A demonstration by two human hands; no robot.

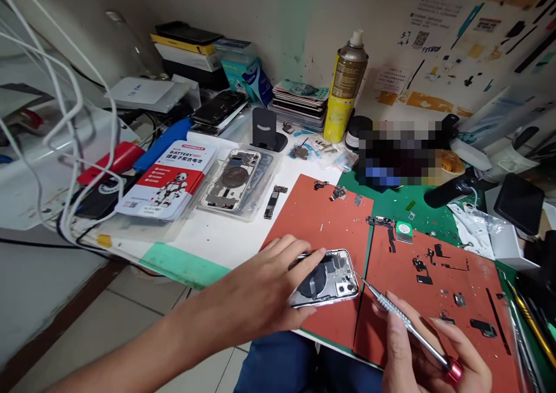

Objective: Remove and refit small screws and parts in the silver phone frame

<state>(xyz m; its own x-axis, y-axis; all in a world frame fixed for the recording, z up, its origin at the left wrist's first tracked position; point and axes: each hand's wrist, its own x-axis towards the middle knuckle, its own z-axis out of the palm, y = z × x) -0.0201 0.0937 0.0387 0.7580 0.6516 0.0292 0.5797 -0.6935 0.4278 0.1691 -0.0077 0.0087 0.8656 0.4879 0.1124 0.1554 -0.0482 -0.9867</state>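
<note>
My left hand (282, 277) is wrapped over an opened phone housing (336, 271), fingers along its far edge and thumb at the near edge. The housing lies on an orange-red mat (330, 323), its inside facing up, with a dark round coil partly under my fingers. In my right hand (417, 346) is a silver precision screwdriver (403, 320) with a red end cap. Its thin tip points at the right end of the housing; whether it touches, I cannot tell. Small phone parts (421, 271) lie on the mat to the right.
Another phone housing (230, 178) rests in a plastic tray left of a logic board (275, 202). A battery box (167, 181) is beside it. Behind stands a yellow spray can (343, 88) near stacked cards (299, 100). Tools (527, 312) lie at the right edge; white cables (73, 120) hang left.
</note>
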